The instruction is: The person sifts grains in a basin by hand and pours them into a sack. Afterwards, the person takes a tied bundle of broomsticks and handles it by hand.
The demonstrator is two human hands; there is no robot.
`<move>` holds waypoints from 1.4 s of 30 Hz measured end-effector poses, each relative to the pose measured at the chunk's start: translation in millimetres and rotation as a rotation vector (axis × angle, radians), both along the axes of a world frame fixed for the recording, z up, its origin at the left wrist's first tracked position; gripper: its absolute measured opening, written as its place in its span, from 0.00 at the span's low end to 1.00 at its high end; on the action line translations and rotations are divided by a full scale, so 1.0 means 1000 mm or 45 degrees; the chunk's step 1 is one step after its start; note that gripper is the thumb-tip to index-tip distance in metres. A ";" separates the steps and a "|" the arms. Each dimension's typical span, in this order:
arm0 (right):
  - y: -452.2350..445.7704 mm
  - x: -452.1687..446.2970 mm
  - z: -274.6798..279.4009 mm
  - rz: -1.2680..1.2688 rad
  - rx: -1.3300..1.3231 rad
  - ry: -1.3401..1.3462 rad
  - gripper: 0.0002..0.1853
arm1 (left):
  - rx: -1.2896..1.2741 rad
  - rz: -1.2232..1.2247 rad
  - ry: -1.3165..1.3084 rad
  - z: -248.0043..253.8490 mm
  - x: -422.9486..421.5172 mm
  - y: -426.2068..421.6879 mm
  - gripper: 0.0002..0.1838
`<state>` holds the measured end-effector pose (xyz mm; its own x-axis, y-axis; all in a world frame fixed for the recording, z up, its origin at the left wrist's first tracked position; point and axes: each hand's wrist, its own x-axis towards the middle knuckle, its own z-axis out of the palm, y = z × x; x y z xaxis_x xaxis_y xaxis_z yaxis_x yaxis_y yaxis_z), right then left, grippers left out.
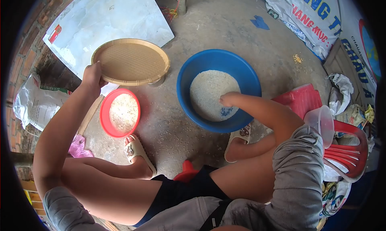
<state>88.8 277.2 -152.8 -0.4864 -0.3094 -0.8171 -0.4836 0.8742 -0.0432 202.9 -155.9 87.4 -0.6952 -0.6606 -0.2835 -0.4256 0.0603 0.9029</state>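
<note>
My left hand (93, 73) grips the near left rim of a round woven bamboo sieve (132, 62). Its mesh looks bare, and part of a round container (157, 82) shows beneath its right side. My right hand (230, 99) is inside a blue basin (251, 74), at the surface of the white rice grains (209, 86). The fingers look closed, but whatever they hold is hidden. Just below that hand, a blue speckled patch shows among the grains. Below the sieve, a small red basin (138, 120) contains pale, broken-looking grains (122, 112).
A white board (108, 18) lies at the upper left. Large printed sacks (305, 22) stand at the upper right. A red plastic chair (350, 150) and a clear tub (321, 124) are at my right. Scattered grains dot the concrete floor (169, 146) between my feet.
</note>
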 end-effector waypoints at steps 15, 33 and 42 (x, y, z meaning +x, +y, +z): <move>-0.074 0.085 0.007 -0.354 -1.045 -0.279 0.57 | 0.911 0.379 0.250 -0.225 -0.076 0.107 0.14; -0.106 0.058 0.031 0.055 -0.837 -0.067 0.55 | 0.824 0.544 0.253 -0.244 -0.120 0.114 0.21; -0.062 0.005 0.011 0.157 -1.179 0.125 0.41 | 0.795 0.158 0.125 -0.284 -0.113 0.143 0.19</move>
